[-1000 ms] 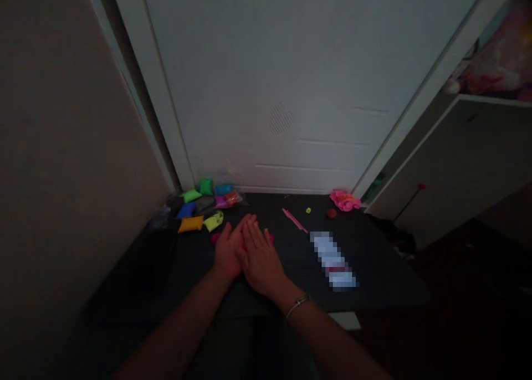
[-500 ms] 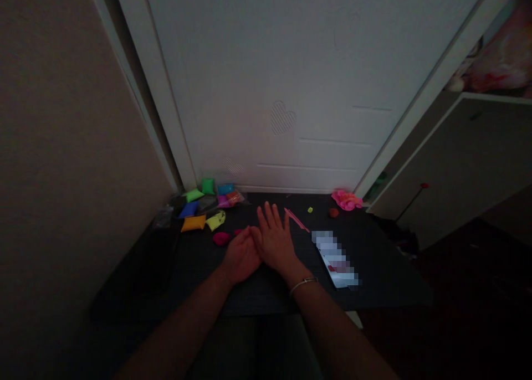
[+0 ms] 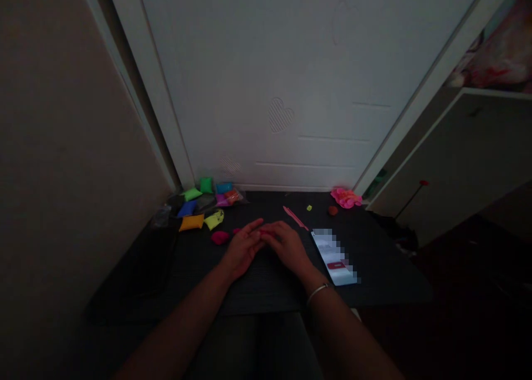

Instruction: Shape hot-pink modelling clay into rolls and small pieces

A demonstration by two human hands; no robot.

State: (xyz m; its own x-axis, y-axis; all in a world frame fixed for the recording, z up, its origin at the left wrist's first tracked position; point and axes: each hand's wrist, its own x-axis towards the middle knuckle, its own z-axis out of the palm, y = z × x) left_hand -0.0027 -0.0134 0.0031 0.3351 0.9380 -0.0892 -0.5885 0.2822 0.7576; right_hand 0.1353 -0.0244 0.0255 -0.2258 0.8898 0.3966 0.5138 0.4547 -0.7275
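Both my hands rest on the black table (image 3: 374,280) with their fingertips meeting in the middle. My left hand (image 3: 242,251) and my right hand (image 3: 290,248) pinch a small pink clay piece (image 3: 264,232) between them. The right hand's fingers are curled, and that wrist wears a thin bracelet (image 3: 316,291). A larger pink clay lump (image 3: 219,237) lies just left of my left hand, with a tiny pink bit (image 3: 236,231) beside it. The light is dim, so the grip is hard to see in detail.
Several coloured clay packets (image 3: 199,203) lie heaped at the table's back left. A pink stick tool (image 3: 295,218), a yellow bit (image 3: 308,208), a red-orange ball (image 3: 332,210) and a pink clay flower (image 3: 344,198) sit behind. A leaflet (image 3: 334,255) lies right of my hands. A white door (image 3: 282,92) stands behind the table.
My hands, which were laid flat and sliding over each other, have drawn back and curled. Their fingertips now meet on the small pink piece.
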